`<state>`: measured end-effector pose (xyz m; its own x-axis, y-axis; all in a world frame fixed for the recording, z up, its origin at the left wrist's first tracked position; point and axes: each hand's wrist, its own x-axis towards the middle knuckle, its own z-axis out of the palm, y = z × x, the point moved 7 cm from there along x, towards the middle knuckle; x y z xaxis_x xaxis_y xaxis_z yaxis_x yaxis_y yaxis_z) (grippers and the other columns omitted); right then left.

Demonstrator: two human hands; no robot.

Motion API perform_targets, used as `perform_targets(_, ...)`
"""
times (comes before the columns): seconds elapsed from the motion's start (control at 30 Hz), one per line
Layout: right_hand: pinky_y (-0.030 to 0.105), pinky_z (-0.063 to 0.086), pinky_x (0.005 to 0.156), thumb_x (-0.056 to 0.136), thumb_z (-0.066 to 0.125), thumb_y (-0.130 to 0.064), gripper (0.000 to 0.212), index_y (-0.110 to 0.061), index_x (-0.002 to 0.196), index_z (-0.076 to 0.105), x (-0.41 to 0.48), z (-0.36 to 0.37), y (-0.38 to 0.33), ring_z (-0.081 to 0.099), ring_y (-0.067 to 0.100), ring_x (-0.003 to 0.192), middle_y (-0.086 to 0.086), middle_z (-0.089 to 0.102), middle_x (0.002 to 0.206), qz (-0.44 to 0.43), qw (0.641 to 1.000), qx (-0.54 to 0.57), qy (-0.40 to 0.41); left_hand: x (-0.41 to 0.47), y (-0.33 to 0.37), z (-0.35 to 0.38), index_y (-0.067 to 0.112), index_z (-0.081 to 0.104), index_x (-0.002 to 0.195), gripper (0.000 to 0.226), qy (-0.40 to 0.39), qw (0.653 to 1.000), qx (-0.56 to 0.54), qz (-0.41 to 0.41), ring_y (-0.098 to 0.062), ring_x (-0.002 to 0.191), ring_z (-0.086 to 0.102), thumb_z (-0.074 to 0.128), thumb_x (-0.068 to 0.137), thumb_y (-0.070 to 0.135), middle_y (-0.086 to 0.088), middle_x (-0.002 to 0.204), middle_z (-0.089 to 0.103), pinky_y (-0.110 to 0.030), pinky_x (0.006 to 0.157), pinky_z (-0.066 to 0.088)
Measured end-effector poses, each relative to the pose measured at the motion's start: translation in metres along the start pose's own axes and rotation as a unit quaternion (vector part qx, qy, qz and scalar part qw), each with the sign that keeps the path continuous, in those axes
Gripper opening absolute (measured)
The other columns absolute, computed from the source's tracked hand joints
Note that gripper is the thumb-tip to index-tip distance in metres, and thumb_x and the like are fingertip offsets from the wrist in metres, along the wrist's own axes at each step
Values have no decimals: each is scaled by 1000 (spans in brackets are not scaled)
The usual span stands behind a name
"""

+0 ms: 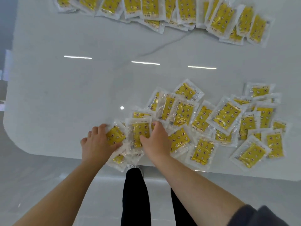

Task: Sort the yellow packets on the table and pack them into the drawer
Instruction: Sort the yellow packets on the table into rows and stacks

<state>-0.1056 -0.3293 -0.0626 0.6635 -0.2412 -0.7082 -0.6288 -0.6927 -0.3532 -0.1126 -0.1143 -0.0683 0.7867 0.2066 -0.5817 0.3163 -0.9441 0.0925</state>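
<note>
The glossy white table fills my view, and I see no drawer anywhere. At its near edge my left hand curls round the leftmost packet. Just beside it my right hand pinches the next packet, thumb across its face. To the right the loose heap sprawls overlapped, and a far row lies along the far edge. I judge sorting is under way and packing not begun.
</note>
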Motion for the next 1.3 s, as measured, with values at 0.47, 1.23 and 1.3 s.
perform_targets(0.47,17,35,55,91,63,-24,19,-18,101,48,-6,9,-18,51,3,71,-11,54,86,33,975,219,-7,27,-7,-32,10,59,75,24,-117,920,-375,-11,-17,61,51,64,90,28,-5,68,57,-28,55,42)
perform_targets(1.23,24,51,74,86,69,-35,35,-23,116,56,-3,1,-21,65,8,94,-9,65,104,20,942,335,-5,25,47,-29,19,67,92,9,-104,904,-415,24,-2,70,61,59,93,22,11,82,68,-20,66,49)
perform_targets(1.3,29,53,80,85,70,-34,36,-24,117,57,-1,0,-12,65,9,96,-8,67,107,38,938,344,10,26,27,-28,22,62,103,12,-59,953,-295,42,-6,84,58,58,92,26,7,101,63,-25,78,50)
